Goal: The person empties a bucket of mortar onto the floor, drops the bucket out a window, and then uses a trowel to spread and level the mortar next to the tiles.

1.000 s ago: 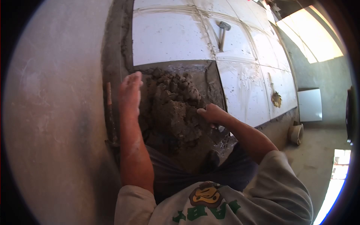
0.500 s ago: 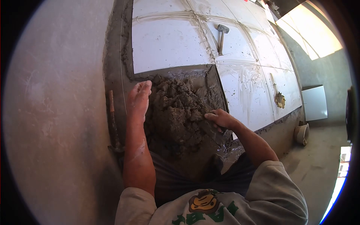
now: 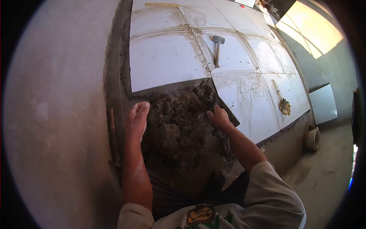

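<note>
A heap of dark wet mortar (image 3: 179, 126) lies on the floor bed in front of me, beside laid white tiles (image 3: 164, 61). My left hand (image 3: 138, 116) is flat, fingers together, pressed against the heap's left side. My right hand (image 3: 219, 116) rests on the heap's right side near the tile edge, fingers closed around what looks like a trowel; its blade is mostly hidden in the mortar.
A rubber mallet (image 3: 217, 44) lies on the tiles farther off. A mortar-caked tool (image 3: 283, 105) lies on the right tiles. A rusty rod (image 3: 111, 129) lies along the bed's left edge. A bucket (image 3: 312, 139) and a spare tile (image 3: 323, 104) stand at the right wall.
My right hand has moved from the heap's lower right up to its upper right. My left hand stays along the heap's left side. The view has tilted forward.
</note>
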Tool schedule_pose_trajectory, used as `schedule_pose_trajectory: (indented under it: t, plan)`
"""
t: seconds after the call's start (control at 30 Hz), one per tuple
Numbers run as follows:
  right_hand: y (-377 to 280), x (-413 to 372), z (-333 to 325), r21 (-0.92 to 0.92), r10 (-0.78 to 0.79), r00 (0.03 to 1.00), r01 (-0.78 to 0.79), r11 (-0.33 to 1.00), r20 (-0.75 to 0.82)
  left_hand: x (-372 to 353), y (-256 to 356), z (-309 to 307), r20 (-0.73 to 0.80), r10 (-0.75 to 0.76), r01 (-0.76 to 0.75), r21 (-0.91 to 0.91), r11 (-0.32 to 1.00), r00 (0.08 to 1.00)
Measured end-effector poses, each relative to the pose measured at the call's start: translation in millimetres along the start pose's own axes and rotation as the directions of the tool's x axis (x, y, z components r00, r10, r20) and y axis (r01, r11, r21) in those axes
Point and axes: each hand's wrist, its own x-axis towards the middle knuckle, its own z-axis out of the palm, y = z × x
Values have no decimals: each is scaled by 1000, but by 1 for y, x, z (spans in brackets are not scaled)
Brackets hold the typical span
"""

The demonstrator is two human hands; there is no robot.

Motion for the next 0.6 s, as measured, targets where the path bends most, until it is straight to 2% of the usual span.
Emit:
schedule_pose_trajectory:
  t: [0.03, 0.07, 0.1, 0.17, 0.2, 0.33, 0.43, 0.5, 0.53, 0.6]
  plan:
    - [-8, 3, 4, -50, 63, 998, -61, 997, 23, -4, 2, 0, -10, -17, 17, 16, 1000, 1000]
    - [-12, 4, 7, -108, 15, 999, -12, 994, 30, -6, 4, 1, -17, -19, 19, 21, 1000, 1000]
    - [-14, 3, 8, -103, 16, 999, -12, 995, 40, -7, 6, 1, -16, -7, 8, 25, 1000, 1000]
    - [-19, 2, 2, -51, 50, 997, -53, 997, -51, -9, 5, 1, -23, -6, 6, 24, 1000, 1000]
    - [-18, 0, -3, -88, 33, 998, -38, 995, -59, -9, 5, 1, -24, 10, -8, 46, 999, 1000]
    - [-13, -4, -22, -94, 74, 997, -76, 993, -24, -3, 3, 3, -36, 39, -35, 122, 992, 999]
    - [-15, -7, -16, -1, 107, 993, -107, 994, -46, 7, -11, 4, -46, 93, -85, 155, 984, 995]
    - [-17, -8, 6, 49, 56, 998, -53, 997, -43, 4, -5, 5, -24, 51, -47, 157, 986, 998]
    - [-15, -7, 13, 9, 60, 990, -62, 998, 128, 1, -3, 5, -3, 8, -7, 158, 987, 1000]
    - [-16, -9, 21, 11, 65, 988, -68, 998, 137, -1, -2, 3, -5, -15, 16, 179, 984, 1000]
